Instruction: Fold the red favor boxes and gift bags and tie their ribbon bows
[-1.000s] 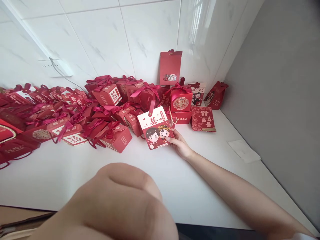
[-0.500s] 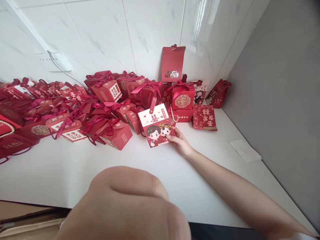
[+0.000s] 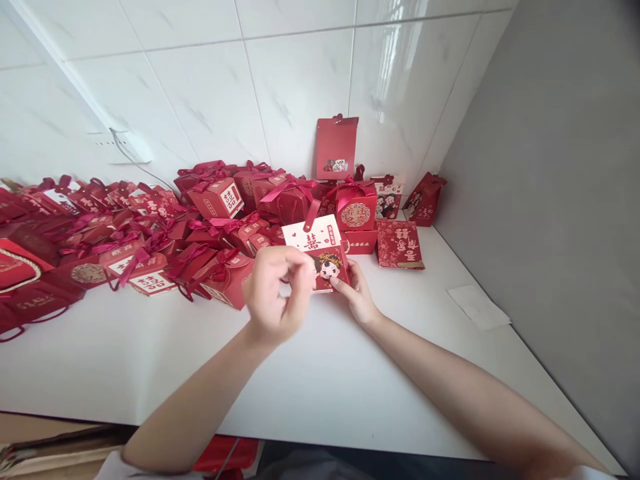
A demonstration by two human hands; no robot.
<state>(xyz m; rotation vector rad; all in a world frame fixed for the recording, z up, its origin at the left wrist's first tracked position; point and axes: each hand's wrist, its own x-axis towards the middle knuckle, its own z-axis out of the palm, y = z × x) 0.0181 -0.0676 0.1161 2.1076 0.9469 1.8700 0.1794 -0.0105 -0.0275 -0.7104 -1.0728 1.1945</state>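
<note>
My right hand (image 3: 361, 293) grips a candy gift box (image 3: 330, 237) by its lower right corner, thumb on the front. The box is red and white, with cartoon faces, a red double-happiness sign and a red strap (image 3: 313, 215) at its top. My left hand (image 3: 276, 290) is in front of the box's left part and hides one of the faces. Its fingers are curled in toward the thumb, and no object shows in them. Left of that hand lies a red ribboned box (image 3: 234, 280), partly covered by it.
Many red gift boxes with ribbons (image 3: 145, 260) crowd the left and back of the white table (image 3: 350, 380). On the right are a flat red packet (image 3: 400, 245) and white paper (image 3: 479, 307). A tiled wall (image 3: 200, 87) stands behind, a grey panel (image 3: 550, 167) at right.
My left hand has gone from close before the camera to beside the gift box, its fingers curled. My right hand still holds the box. The view has shifted slightly.
</note>
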